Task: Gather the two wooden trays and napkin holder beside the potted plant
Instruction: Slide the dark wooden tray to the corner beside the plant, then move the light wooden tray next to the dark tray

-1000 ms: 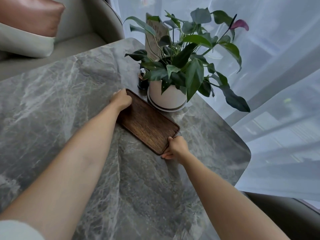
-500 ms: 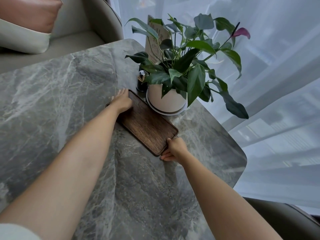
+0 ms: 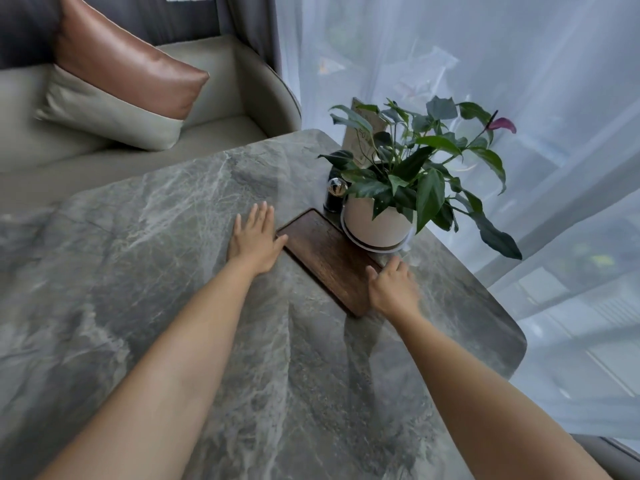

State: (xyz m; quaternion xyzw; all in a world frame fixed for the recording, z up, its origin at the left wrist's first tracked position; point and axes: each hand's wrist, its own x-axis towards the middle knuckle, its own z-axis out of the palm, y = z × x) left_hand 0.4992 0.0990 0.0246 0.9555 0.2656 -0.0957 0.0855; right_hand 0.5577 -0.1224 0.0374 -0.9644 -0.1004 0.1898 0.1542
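Observation:
A dark wooden tray (image 3: 325, 256) lies flat on the marble table (image 3: 173, 237), right beside the white pot of the potted plant (image 3: 377, 223). My left hand (image 3: 254, 239) rests flat on the table at the tray's left end, fingers spread, thumb touching its edge. At the near right end of the tray is my right hand (image 3: 391, 284), fingers loosely apart, touching the tray's edge without gripping it. I see only one tray surface; whether a second lies under it I cannot tell. No napkin holder is visible.
A small dark bottle with a shiny round cap (image 3: 335, 197) stands behind the tray, left of the pot. A paper card (image 3: 363, 136) stands among the leaves. A sofa with a brown and beige cushion (image 3: 114, 91) is beyond the table. Sheer curtains (image 3: 519, 81) hang on the right.
Both hands have let go of the tray ends and opened; the left now lies flat beside the tray. The view has tilted up, showing the sofa.

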